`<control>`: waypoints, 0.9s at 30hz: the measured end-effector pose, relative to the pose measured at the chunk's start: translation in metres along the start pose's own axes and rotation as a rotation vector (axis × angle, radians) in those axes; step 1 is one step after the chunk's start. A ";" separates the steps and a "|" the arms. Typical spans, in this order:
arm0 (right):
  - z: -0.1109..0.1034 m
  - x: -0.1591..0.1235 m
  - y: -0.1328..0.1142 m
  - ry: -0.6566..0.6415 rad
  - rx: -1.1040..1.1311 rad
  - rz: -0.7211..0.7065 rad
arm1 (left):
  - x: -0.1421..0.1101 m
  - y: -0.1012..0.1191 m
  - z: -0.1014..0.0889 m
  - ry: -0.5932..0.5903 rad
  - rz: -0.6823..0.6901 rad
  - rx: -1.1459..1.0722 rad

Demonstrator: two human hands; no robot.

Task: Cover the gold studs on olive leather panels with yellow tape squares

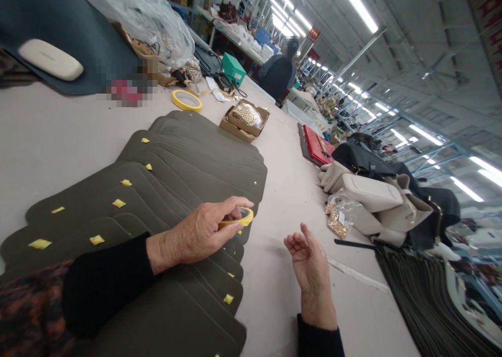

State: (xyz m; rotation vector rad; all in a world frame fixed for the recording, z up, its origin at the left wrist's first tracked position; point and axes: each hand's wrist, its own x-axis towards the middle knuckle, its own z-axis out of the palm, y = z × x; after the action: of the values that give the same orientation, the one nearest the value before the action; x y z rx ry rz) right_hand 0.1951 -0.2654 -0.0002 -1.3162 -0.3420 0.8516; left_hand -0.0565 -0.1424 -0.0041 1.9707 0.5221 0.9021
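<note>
My left hand (200,230) is closed around the side of a roll of yellow tape (248,217), held just above overlapping dark olive panels (192,161). Small pieces of yellow tape (118,203) are stuck on several of these panels. To the right, over the bare tabletop, my right hand (312,265) is raised with curled fingers. A tiny bit of yellow tape (298,231) shows between its thumb and fingertips. A gap separates the two hands.
A second yellow tape roll (187,101) and a cardboard box of gold hardware (245,117) lie beyond the panels. Bags (371,192) and a stack of dark strips (427,299) line the right side. A person (277,73) is farther back.
</note>
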 end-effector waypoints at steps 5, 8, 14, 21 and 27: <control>-0.004 0.002 0.004 0.002 -0.020 -0.007 | 0.000 0.000 -0.001 0.003 -0.003 0.017; -0.008 0.003 0.007 -0.018 -0.127 -0.081 | 0.000 0.001 -0.001 -0.003 -0.005 0.000; -0.018 0.005 0.011 0.062 -0.327 -0.187 | 0.001 0.003 -0.001 -0.017 -0.021 -0.018; 0.011 -0.017 0.005 -0.030 -0.564 -0.247 | 0.001 0.003 0.000 -0.046 -0.002 -0.010; 0.062 -0.044 0.003 -0.379 -0.868 -0.611 | 0.000 0.005 -0.001 -0.070 0.066 0.021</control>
State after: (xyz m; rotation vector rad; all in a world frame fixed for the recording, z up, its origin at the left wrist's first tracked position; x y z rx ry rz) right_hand 0.1240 -0.2526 0.0239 -1.6771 -1.4535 0.4102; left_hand -0.0576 -0.1446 0.0009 2.0409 0.4304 0.8682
